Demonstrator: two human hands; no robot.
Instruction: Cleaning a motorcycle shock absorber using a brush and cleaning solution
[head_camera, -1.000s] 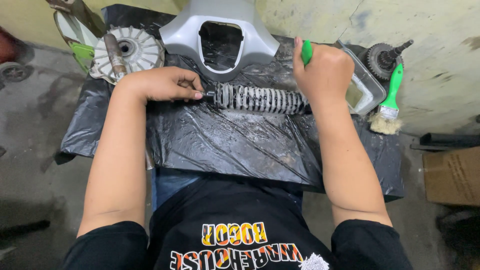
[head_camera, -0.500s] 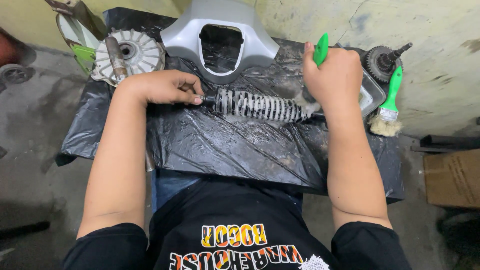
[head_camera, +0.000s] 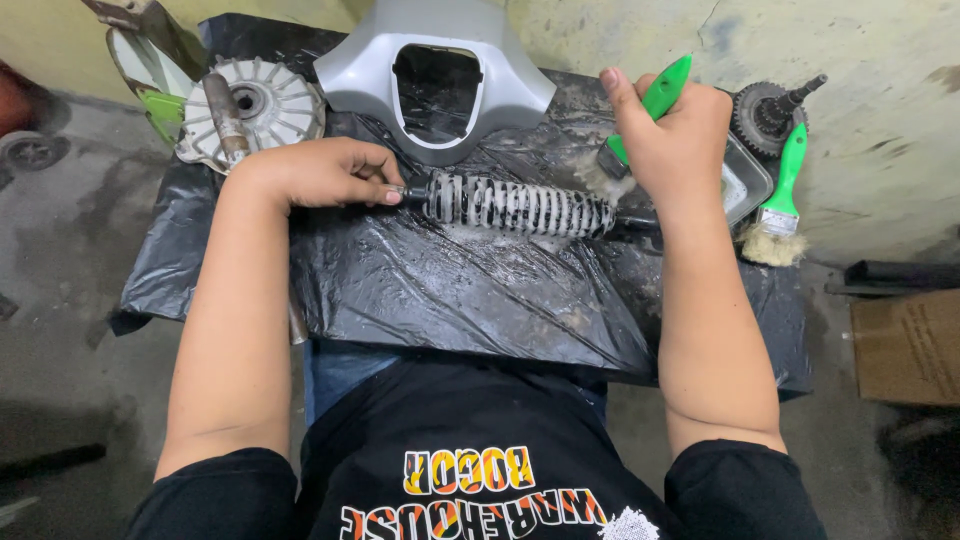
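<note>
Head view shows me 2 bare hands at work over a black plastic sheet spread across a low surface. My left hand is curled, its fingertips pinching the left end of a coiled shock absorber, which lies flat on the sheet, running left to right between the 2 hands. Its spring looks pale and wet, with smears on the plastic just below it. My right hand is closed in a fist around the green handle of a brush; the handle sticks up past the thumb, and the bristles touch the right end of the spring.

Beyond the shock absorber, at the far edge of the sheet, sits a grey plastic cover with a dark opening in its middle. To its left lies a finned metal disc with a rusty rod resting across it. Right of my brush hand I see a shallow tray, mostly hidden behind the fist, and a second green-handled brush propped on its rim, pale bristles down at the sheet's edge. A dark gear with a shaft stands just behind that. A cardboard box sits on the floor at far right.
</note>
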